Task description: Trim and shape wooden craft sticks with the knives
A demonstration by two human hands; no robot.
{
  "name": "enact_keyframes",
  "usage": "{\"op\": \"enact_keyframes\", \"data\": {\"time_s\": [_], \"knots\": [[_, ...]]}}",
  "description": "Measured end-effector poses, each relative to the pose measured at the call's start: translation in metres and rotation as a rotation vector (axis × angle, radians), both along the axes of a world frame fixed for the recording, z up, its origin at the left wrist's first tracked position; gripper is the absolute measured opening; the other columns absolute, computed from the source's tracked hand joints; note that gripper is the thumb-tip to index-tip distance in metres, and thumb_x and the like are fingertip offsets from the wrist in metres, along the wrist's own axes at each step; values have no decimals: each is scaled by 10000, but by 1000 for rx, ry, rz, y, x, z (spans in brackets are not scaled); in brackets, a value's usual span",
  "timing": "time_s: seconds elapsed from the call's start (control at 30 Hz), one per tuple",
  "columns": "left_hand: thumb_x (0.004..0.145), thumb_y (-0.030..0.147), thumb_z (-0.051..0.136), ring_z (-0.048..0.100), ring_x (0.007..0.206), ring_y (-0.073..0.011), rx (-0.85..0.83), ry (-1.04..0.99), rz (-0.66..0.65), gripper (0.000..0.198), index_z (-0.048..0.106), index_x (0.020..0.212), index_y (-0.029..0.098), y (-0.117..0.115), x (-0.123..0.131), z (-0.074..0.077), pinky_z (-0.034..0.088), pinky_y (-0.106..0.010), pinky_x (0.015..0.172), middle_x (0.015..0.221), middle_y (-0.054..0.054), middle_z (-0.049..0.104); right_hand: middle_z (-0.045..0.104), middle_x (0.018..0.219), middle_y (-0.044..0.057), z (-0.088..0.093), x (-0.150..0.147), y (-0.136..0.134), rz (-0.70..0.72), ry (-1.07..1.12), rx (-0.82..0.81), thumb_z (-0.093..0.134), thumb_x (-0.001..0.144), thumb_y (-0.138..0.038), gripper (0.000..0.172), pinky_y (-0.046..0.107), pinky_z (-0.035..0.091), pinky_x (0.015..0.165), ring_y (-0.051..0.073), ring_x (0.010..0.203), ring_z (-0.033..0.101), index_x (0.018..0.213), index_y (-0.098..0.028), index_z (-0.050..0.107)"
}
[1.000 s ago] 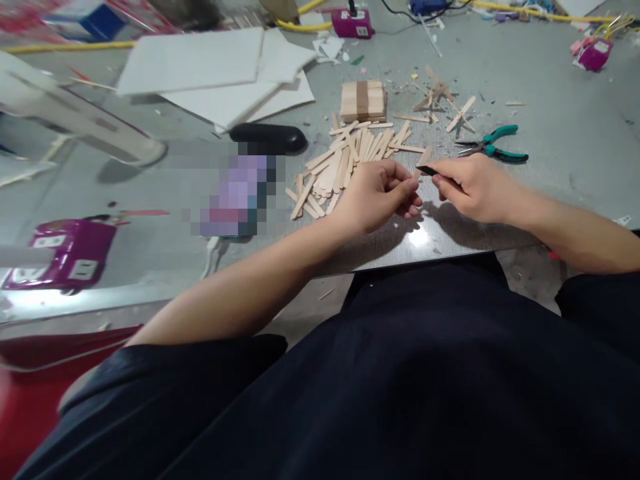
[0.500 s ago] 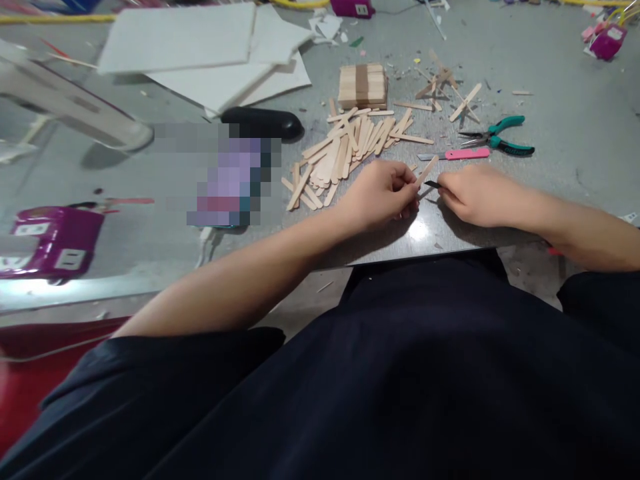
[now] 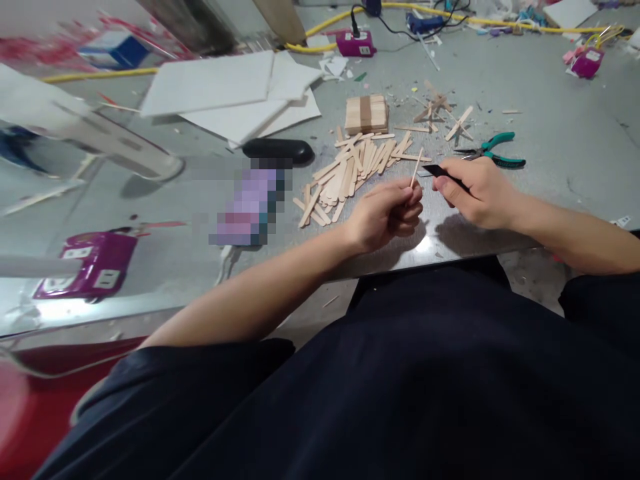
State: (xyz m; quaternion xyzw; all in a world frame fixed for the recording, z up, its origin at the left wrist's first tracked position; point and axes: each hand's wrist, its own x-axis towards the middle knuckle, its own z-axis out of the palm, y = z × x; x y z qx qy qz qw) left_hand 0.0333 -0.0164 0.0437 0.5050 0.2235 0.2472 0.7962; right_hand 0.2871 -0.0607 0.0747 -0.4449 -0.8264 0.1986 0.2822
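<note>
My left hand (image 3: 387,212) is closed around a thin wooden craft stick (image 3: 417,167), which points up between thumb and forefinger. Just to its right, my right hand (image 3: 483,192) grips a craft knife (image 3: 440,175) with a dark, slanted blade; the fist hides most of its handle. The blade tip is close to the stick but apart from it. Behind the hands spreads a loose pile of craft sticks (image 3: 345,175). A taped bundle of sticks (image 3: 355,115) stands beyond the pile. Teal-handled pliers (image 3: 500,139) lie past my right hand.
A phone with a blurred screen (image 3: 247,207) and a black oblong case (image 3: 280,152) lie left of the pile. White foam boards (image 3: 210,83) are stacked behind. A purple power socket (image 3: 90,263) sits at the left, beside a white lamp-like arm (image 3: 125,143). The metal table edge runs below my hands.
The view has tilted up a little. My left hand has turned the stick more upright. My right hand has rotated, showing more of the knife, and now covers most of the pink-handled knife on the table.
</note>
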Motion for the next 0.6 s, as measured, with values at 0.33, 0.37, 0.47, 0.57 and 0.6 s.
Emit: {"op": "enact_keyframes", "data": {"time_s": [0.33, 0.37, 0.47, 0.57, 0.6], "knots": [[1011, 563, 851, 148, 529, -82, -75, 29, -98, 570, 452, 725, 273, -5, 2, -10, 224, -206, 469, 633, 88, 254, 616, 751, 3, 4, -8, -2, -7, 101, -96, 492, 1277, -739, 513, 448, 451, 810, 258, 772, 586, 958, -339, 469], [1036, 540, 818, 140, 526, -84, -108, 30, -80, 564, 431, 722, 276, -4, 1, -10, 228, -209, 467, 635, 87, 237, 652, 760, 9, 5, -8, -4, -7, 113, -138, 488, 1293, -698, 487, 446, 471, 822, 258, 789, 616, 967, -336, 487], [1086, 475, 737, 138, 505, -94, -248, 45, -6, 539, 371, 738, 286, -2, 0, -9, 254, -225, 458, 637, 81, 207, 737, 808, 23, 8, -11, -10, -6, 77, -200, 487, 1301, -521, 362, 439, 506, 857, 262, 829, 685, 1003, -324, 540], [1105, 473, 696, 145, 491, -103, -343, 57, 37, 534, 329, 759, 299, 0, -2, -7, 274, -247, 443, 632, 73, 208, 758, 864, 40, 7, -13, -12, -13, -53, -127, 498, 1271, -443, 257, 447, 499, 864, 282, 833, 675, 1087, -312, 621], [1104, 478, 692, 142, 489, -103, -353, 56, 39, 533, 324, 760, 302, 0, -2, -7, 271, -252, 437, 629, 72, 209, 763, 895, 51, 6, -13, -12, -17, -99, -98, 482, 1274, -439, 264, 450, 496, 872, 292, 851, 679, 1136, -304, 661]]}}
